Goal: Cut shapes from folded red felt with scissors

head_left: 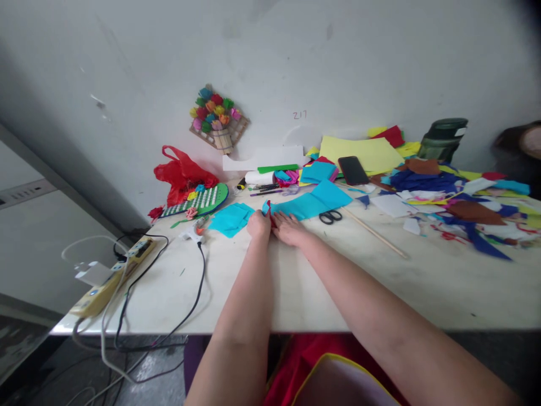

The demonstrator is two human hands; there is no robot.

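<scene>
A small piece of red paper (269, 206) stands between my two hands. My left hand (258, 225) is closed, its thumb and fingers pinching the red paper. My right hand (289, 229) lies flat beside it with stretched fingers, the fingertips at the red paper and the near end of a blue paper strip (325, 198). My fingers partly hide both papers. A stack of blue paper pieces (231, 219) lies left of my left hand. Black-handled scissors (330, 217) and a thin wooden stick (376, 233) lie right of my right hand.
A glue gun (194, 232) and a yellow power strip (112, 277) with cables are on the left. Behind are a red plastic bag (180, 172) and a phone (353, 170). Coloured scraps (435, 180) and a dark green bottle (442, 140) occupy the right.
</scene>
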